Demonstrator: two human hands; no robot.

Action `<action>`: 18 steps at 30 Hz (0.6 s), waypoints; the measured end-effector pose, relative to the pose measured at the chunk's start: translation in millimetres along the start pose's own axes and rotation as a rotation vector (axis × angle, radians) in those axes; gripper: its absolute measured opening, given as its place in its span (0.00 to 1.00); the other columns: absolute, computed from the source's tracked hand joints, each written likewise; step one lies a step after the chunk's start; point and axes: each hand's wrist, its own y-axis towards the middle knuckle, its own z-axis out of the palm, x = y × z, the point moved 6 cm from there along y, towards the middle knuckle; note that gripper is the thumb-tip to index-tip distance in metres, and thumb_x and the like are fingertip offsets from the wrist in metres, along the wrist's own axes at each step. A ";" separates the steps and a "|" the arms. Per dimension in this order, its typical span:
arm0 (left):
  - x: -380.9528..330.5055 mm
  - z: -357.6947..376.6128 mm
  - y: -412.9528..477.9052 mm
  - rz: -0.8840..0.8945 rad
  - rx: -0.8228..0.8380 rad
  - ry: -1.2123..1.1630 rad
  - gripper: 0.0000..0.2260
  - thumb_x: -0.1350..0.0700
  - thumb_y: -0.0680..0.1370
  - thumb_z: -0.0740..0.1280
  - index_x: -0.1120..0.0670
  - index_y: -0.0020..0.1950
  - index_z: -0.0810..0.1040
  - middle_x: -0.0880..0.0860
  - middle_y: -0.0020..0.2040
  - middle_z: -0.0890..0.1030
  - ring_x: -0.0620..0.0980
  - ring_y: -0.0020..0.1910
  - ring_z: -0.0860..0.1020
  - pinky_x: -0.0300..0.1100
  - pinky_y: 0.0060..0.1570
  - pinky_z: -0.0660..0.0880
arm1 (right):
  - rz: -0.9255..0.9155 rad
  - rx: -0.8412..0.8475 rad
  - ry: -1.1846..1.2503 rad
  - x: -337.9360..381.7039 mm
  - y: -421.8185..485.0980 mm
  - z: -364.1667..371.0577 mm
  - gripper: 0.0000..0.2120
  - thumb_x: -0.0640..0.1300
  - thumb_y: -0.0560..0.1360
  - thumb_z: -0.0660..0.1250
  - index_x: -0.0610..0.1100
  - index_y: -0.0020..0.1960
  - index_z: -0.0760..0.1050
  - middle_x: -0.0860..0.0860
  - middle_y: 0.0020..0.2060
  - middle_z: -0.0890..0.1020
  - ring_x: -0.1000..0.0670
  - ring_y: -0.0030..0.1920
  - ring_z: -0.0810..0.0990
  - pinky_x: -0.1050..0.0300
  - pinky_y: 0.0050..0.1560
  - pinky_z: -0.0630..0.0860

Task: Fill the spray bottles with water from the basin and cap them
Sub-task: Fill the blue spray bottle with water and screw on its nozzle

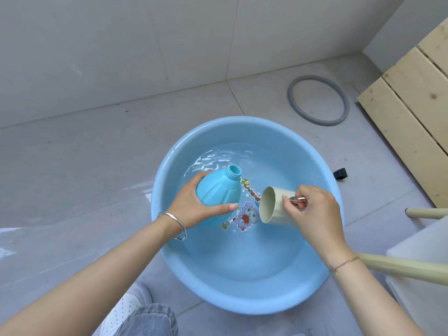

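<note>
Where the grey tiled floor (pixel 72 166) runs to the lower left edge, a white shoe (pixel 126 309) and a denim knee (pixel 150 321) show. Just right of them a silver bangle (pixel 175 225) circles the wrist of the left hand (pixel 194 204). Its fingers and thumb are curled round the body of a light blue spray bottle (pixel 218 192). The bottle has no cap, leans with its open neck up and away, and is held over the left part of the blue basin (pixel 242 304); whether its base touches the water (pixel 242 251) cannot be told. A cartoon sticker (pixel 247 214) lies on the basin bottom, between the bottle and a beige cup (pixel 274 207). The cup is tipped on its side, its mouth turned towards the bottle but apart from it. The right hand (pixel 312 214) grips the cup, fingers bent round its wall and over a shiny copper-coloured piece. A thin cord (pixel 344 263) crosses that wrist. Further right, a grey ring (pixel 294 103) and a small black object (pixel 340 174) lie on the floor, pale poles (pixel 400 265) jut from the edge, and wooden planks (pixel 412 98) stand at far right.
</note>
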 end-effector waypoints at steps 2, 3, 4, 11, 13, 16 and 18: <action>1.2 -0.5 -0.3 -0.013 -0.001 0.011 0.37 0.36 0.52 0.78 0.41 0.59 0.73 0.41 0.52 0.80 0.34 0.47 0.79 0.28 0.44 0.73 | -0.036 0.030 -0.028 0.0 -2.7 8.8 0.23 0.38 0.66 0.75 0.47 0.30 0.59 0.57 0.24 0.60 0.46 0.29 0.64 0.55 0.35 0.58; 1.5 -0.7 -0.5 -0.016 -0.003 0.012 0.34 0.38 0.54 0.79 0.40 0.57 0.72 0.41 0.51 0.80 0.34 0.46 0.78 0.26 0.42 0.73 | -0.053 0.039 -0.038 0.4 -3.5 11.7 0.23 0.37 0.65 0.75 0.47 0.30 0.59 0.57 0.24 0.59 0.46 0.29 0.63 0.55 0.36 0.59; 2.0 -1.0 -0.7 -0.021 -0.008 0.008 0.33 0.39 0.55 0.79 0.41 0.57 0.72 0.41 0.51 0.80 0.34 0.45 0.78 0.25 0.41 0.72 | -0.064 0.049 -0.047 0.7 -3.8 14.1 0.24 0.37 0.65 0.75 0.47 0.30 0.59 0.57 0.24 0.59 0.47 0.29 0.63 0.56 0.36 0.60; 0.6 -3.0 -1.8 -0.023 -0.008 -0.021 0.33 0.42 0.58 0.81 0.43 0.59 0.72 0.43 0.51 0.80 0.34 0.44 0.78 0.26 0.39 0.73 | -0.085 0.116 -0.083 2.0 -6.4 31.0 0.26 0.38 0.66 0.76 0.48 0.30 0.57 0.57 0.24 0.58 0.48 0.29 0.62 0.57 0.38 0.59; -0.9 -2.9 -2.2 -0.010 -0.003 -0.017 0.32 0.43 0.58 0.82 0.42 0.57 0.72 0.42 0.50 0.80 0.34 0.43 0.78 0.26 0.39 0.73 | -0.076 0.115 -0.061 1.5 -7.2 32.8 0.27 0.38 0.66 0.76 0.49 0.30 0.56 0.58 0.24 0.57 0.48 0.30 0.62 0.56 0.38 0.59; -0.6 -3.2 -2.2 -0.008 -0.009 -0.026 0.33 0.42 0.58 0.81 0.42 0.59 0.72 0.42 0.50 0.80 0.35 0.44 0.79 0.26 0.40 0.73 | 0.045 0.075 0.053 -6.9 -7.7 28.3 0.28 0.39 0.68 0.74 0.51 0.29 0.55 0.56 0.23 0.60 0.49 0.30 0.63 0.56 0.35 0.58; 0.3 -3.9 -2.1 -0.007 -0.013 -0.028 0.32 0.44 0.59 0.82 0.43 0.59 0.73 0.42 0.51 0.80 0.35 0.44 0.79 0.26 0.40 0.73 | 0.195 0.011 0.200 -18.3 -8.0 20.8 0.25 0.40 0.70 0.73 0.48 0.28 0.57 0.54 0.23 0.61 0.51 0.28 0.61 0.58 0.31 0.57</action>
